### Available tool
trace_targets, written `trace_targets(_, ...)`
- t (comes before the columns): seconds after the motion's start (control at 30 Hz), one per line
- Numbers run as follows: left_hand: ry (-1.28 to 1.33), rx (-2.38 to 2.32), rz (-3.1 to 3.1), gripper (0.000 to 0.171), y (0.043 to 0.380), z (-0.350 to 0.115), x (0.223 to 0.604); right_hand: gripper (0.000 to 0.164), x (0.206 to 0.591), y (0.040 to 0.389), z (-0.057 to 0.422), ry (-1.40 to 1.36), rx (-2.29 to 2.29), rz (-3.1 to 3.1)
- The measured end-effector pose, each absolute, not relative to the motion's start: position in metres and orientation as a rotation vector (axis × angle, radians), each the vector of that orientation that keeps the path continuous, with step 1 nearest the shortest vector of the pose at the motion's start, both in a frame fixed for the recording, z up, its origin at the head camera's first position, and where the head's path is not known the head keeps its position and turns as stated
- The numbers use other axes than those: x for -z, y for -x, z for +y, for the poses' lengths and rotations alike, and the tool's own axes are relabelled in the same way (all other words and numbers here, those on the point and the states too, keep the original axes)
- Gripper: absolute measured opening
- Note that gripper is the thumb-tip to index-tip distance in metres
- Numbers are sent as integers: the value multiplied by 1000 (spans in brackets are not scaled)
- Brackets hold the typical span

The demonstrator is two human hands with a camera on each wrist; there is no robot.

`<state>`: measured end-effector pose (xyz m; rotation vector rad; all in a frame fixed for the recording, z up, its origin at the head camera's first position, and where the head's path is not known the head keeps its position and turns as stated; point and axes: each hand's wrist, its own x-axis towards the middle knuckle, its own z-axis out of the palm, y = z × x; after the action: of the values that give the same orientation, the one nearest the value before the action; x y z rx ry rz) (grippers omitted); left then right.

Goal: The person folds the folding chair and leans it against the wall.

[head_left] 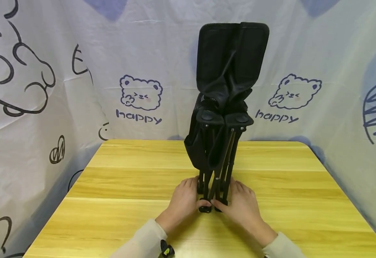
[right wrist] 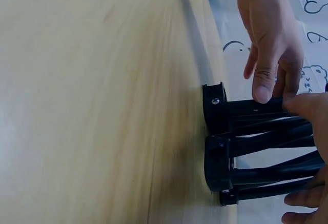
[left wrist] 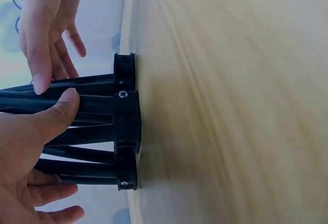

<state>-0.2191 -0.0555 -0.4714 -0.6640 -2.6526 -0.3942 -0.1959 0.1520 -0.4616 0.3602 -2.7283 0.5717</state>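
Observation:
A black folding chair (head_left: 233,53), folded into a narrow bundle, stands upright on the table. Its fabric back flares at the top, and the armrests (head_left: 208,116) sit side by side below it. My left hand (head_left: 184,197) grips the legs low down from the left, thumb in front. From the right, my right hand (head_left: 244,204) holds them at the same height, and the two thumbs nearly meet. In the left wrist view, the thin black legs (left wrist: 97,103) end in plastic feet (left wrist: 128,119) with screws, against the tabletop. The right wrist view shows several feet (right wrist: 218,162) bunched together.
The wood-grain table (head_left: 136,179) has rounded far corners. Behind and beside it hangs a white cloth (head_left: 175,53) printed with cartoon bears and blue shapes. A dark cable (head_left: 73,177) shows past the left table edge.

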Motion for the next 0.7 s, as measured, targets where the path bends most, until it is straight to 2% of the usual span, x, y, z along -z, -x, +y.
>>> trace_targets(0.17,653,368,-2673,94,219,-57,471,106,464,194,147,-312,-528,-2700)
trace_targets(0.7,699,88,-2509,96,231,-56,473,102,469,210,150,-416,-214,-2530)
